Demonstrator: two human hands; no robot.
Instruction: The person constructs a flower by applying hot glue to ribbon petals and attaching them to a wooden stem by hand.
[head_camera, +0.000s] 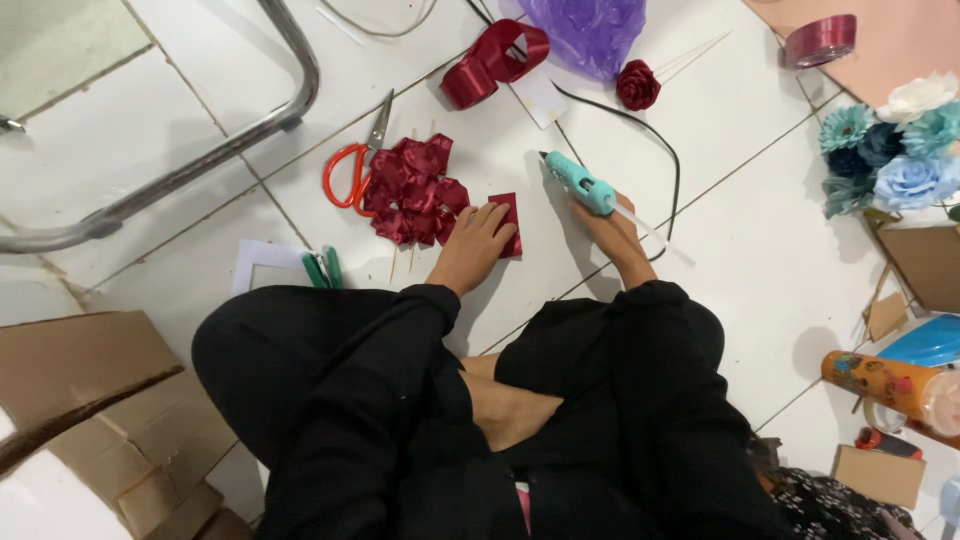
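Note:
I sit cross-legged on a white tiled floor. My left hand (474, 244) rests with spread fingers on a small dark red ribbon piece (509, 222) lying flat on the tile. Beside it to the left lies a heap of folded dark red ribbon petals (412, 190). My right hand (610, 225) grips a teal glue gun (578, 181), its nozzle pointing up and left, away from me, a glue stick jutting from its rear. The gun's black cord (672, 165) loops off to the right.
Red-handled scissors (352, 168) lie left of the petals. A red ribbon roll (495, 60), finished ribbon rose (637, 85) and purple bag (587, 30) sit farther off. Blue and white fabric flowers (890, 150), orange bottle (885, 385), cardboard (110, 410), metal chair leg (200, 150) surround me.

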